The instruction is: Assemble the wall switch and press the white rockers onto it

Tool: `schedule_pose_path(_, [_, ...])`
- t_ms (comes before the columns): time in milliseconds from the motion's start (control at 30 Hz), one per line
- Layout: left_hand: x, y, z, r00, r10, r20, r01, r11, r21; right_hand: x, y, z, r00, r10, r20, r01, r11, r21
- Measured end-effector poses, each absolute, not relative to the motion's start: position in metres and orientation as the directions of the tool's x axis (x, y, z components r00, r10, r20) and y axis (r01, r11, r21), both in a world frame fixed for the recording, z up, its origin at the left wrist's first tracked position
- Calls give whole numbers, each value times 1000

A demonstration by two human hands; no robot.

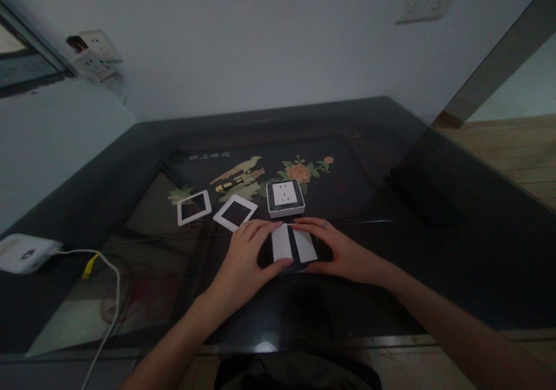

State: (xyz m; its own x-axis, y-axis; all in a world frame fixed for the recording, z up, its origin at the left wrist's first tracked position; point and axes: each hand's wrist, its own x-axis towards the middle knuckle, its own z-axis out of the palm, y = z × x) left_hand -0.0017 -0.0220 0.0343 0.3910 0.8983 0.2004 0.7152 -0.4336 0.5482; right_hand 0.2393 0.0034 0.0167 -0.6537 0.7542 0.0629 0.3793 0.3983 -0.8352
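Note:
A light switch (297,246) with two white rockers on a dark base lies near the front of the dark table. My left hand (252,254) curls round its left side, thumb at the near edge and fingertips at the far edge. On the opposite side my right hand (341,254), with a ring on one finger, grips it the same way. Just beyond the switch sits a wall socket (285,194) with a dark surround, set in a white box (286,211). To the left lie two white cover frames, one nearer (223,223) and one farther left (179,211).
A yellow-and-black tool (238,179) lies behind the frames. White device (26,253) at the left edge trails a white cable (117,291) with a yellow tag (90,266). Glossy table (369,297) meets the wall; sockets (428,0) are mounted there.

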Motion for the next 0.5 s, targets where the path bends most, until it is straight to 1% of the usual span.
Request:
schedule_pose_path(233, [12, -23, 22, 366, 903, 225, 765, -429, 480, 241, 4, 14, -657, 752, 60, 390, 406, -827])
schedule_pose_path(500, [14, -25, 14, 401, 878, 261, 725, -479, 496, 240, 3, 13, -649, 757, 77, 377, 408, -831])
